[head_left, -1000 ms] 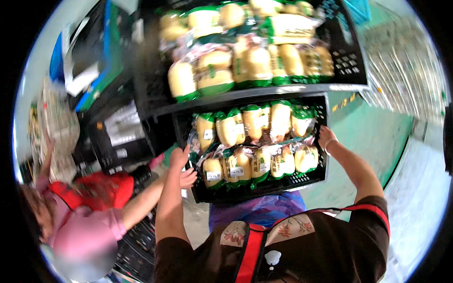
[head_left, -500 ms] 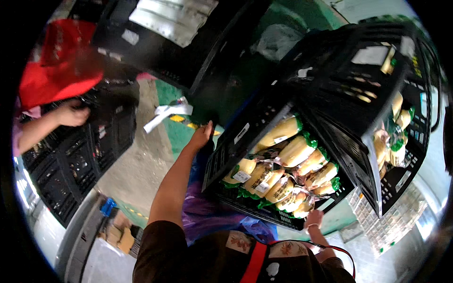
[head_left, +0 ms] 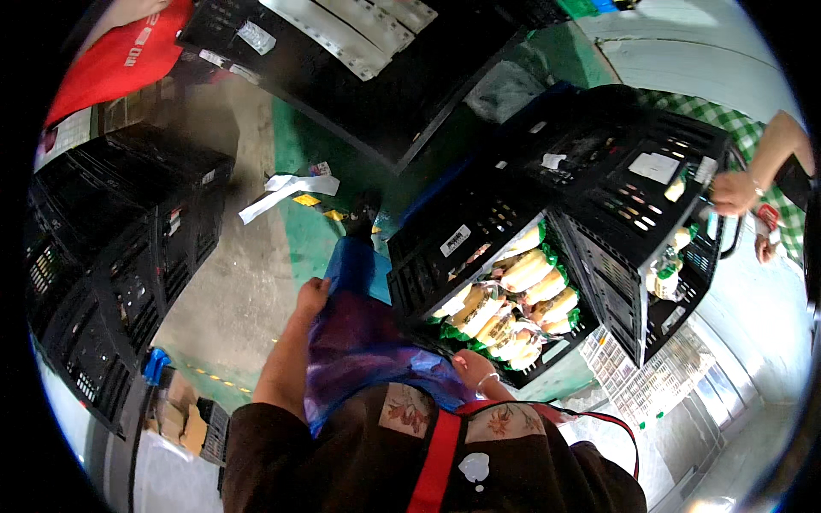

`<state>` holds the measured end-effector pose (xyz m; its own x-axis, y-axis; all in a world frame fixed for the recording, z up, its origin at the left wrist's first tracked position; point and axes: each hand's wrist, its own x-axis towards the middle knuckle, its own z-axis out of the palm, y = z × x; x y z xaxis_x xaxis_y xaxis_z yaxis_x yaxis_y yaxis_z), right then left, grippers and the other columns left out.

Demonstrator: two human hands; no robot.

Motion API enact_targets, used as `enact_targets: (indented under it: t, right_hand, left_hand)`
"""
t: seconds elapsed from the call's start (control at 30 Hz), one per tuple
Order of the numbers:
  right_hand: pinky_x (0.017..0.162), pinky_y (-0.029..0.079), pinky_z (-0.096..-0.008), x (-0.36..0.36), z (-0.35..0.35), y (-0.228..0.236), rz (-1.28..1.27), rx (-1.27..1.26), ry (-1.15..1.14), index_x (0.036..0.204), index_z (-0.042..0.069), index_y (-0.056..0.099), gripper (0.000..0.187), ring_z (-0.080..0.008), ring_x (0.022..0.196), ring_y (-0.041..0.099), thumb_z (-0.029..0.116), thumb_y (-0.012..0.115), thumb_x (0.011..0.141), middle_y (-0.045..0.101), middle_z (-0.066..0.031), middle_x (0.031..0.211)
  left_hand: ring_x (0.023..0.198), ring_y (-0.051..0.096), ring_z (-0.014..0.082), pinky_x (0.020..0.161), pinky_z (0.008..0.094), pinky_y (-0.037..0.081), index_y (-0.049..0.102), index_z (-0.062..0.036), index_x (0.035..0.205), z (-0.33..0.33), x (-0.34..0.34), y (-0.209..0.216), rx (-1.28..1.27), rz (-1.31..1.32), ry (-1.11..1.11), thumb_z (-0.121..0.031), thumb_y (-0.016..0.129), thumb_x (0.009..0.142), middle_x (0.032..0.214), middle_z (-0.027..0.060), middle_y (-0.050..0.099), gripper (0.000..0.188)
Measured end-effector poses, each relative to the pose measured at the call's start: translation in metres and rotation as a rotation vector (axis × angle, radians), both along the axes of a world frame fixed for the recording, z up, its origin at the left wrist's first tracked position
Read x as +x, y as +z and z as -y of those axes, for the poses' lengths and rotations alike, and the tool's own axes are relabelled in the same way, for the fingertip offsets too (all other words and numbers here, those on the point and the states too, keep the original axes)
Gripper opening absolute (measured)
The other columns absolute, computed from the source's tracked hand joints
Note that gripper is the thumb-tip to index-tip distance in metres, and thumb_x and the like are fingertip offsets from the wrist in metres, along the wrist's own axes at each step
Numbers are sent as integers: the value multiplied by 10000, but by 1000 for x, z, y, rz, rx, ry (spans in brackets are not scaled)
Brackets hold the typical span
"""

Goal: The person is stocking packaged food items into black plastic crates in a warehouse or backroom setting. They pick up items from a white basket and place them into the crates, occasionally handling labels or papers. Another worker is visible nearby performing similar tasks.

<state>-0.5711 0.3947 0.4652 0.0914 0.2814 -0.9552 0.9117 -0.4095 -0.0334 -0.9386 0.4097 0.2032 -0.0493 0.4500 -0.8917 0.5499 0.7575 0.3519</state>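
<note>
My left hand is beside a blue and purple plastic cover, apart from the crates, its fingers curled in with nothing visible in them. Close to the near edge of a black crate is my right hand; its fingers are partly hidden, and I cannot tell whether they touch the rim. Plump pale-yellow packs with green ends and clear wrapping fill this crate. Against its right side leans a second black crate, tipped over, with similar packs showing beneath it.
At right, a co-worker's hand is at the tipped crate, beside a green checked garment. Stacked black crates line the left. Ahead is a dark platform with pale strips; white strips lie on the floor. Cardboard sits lower left.
Both hands have drawn back: the left away from the crate's side, the right leftward along its near edge. A co-worker's hands have come into view at right. The red garment has shifted up.
</note>
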Motion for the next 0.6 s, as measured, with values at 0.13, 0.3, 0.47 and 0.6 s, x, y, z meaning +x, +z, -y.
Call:
enact_targets:
  t: [0.13,0.3,0.47,0.6]
  right_hand:
    - [700,493,-397,-42,-20,6,-97,287,-259,1067,78,570,373,-301,787,641,382,594,852,652,-130,823]
    - [775,495,-409,-76,-82,-9,139,255,-201,1124,2,541,644,-312,881,647,576,548,831,665,-188,932]
    - [809,474,-424,-74,-87,-38,172,239,-162,949,8,630,601,-347,927,623,588,543,817,651,-216,949]
    - [812,475,-422,4,-5,-24,129,402,-304,927,38,641,565,-335,930,623,581,541,807,661,-181,930]
  left_hand:
    - [801,640,349,736,418,483,644,8,878,-11,-70,-15,74,28,144,-409,545,877,822,179,668,428]
    - [679,606,165,641,317,479,634,36,895,-23,-107,16,33,26,467,-320,576,890,729,116,656,361]
    - [794,645,377,725,430,492,644,-7,947,-7,-91,1,261,-52,39,-357,578,864,793,205,658,366]
    - [742,610,310,700,394,464,614,12,860,-78,24,109,474,248,-43,-352,554,896,781,173,636,371]
